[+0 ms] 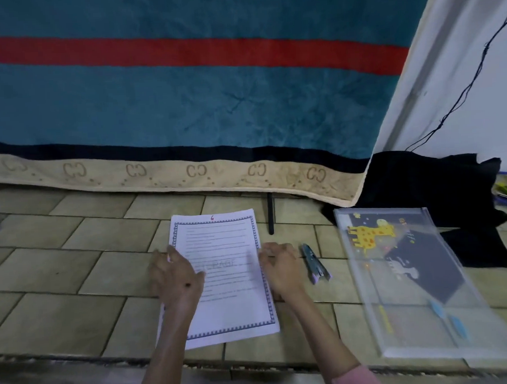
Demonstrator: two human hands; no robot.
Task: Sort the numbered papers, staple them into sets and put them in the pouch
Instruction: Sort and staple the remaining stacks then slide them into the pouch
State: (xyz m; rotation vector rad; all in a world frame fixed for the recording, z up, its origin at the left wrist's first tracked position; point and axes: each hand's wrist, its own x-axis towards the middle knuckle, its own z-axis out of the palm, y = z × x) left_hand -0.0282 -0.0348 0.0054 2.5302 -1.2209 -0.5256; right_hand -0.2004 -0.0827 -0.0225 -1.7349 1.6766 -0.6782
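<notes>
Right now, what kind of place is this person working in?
Probably a room at home, with the person working on the tiled floor. A blanket hangs behind the papers, and a stapler and pouch lie on the tiles, not a desk.

**The count on the floor**

Two hands are in play, the left hand (176, 276) and the right hand (279, 268). One stack of papers (224, 269) lies there; how many sheets it holds cannot be told. One stapler (315, 263). One pouch (409, 283) with one giraffe (370, 234) printed on it. One blanket (182, 92), one black cloth (440, 188), one cable (472, 80).
</notes>
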